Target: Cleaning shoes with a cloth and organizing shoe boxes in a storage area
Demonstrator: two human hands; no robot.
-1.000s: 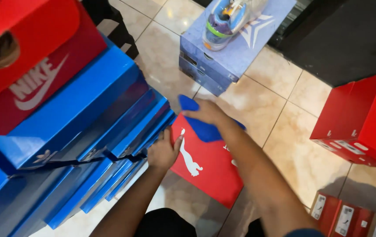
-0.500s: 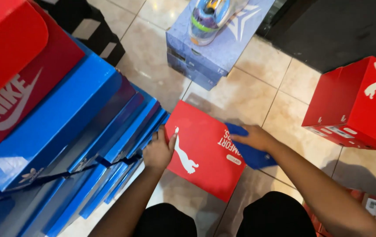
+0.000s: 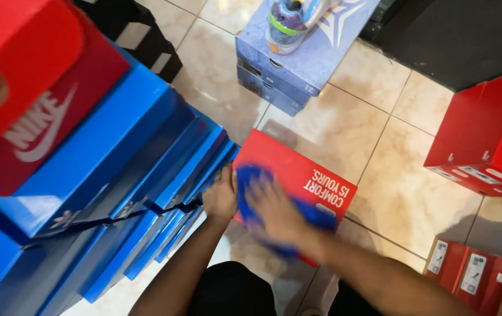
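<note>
A red shoe box (image 3: 297,169) lies flat on the tiled floor in front of me. My right hand (image 3: 274,212) presses a blue cloth (image 3: 251,178) onto its lid, blurred with motion. My left hand (image 3: 220,196) grips the box's left edge, next to the stack of blue boxes (image 3: 134,169).
A tall stack of blue shoe boxes with a red box (image 3: 34,99) on top fills the left. A pale blue box (image 3: 303,58) with a colourful shoe (image 3: 289,20) on it stands ahead. More red boxes (image 3: 488,140) sit at right and bottom right. A black mat (image 3: 461,35) lies top right.
My right hand has swept the blue cloth from the box's top across to its right side and now back to the left part of the lid. My left hand stayed on the edge.
</note>
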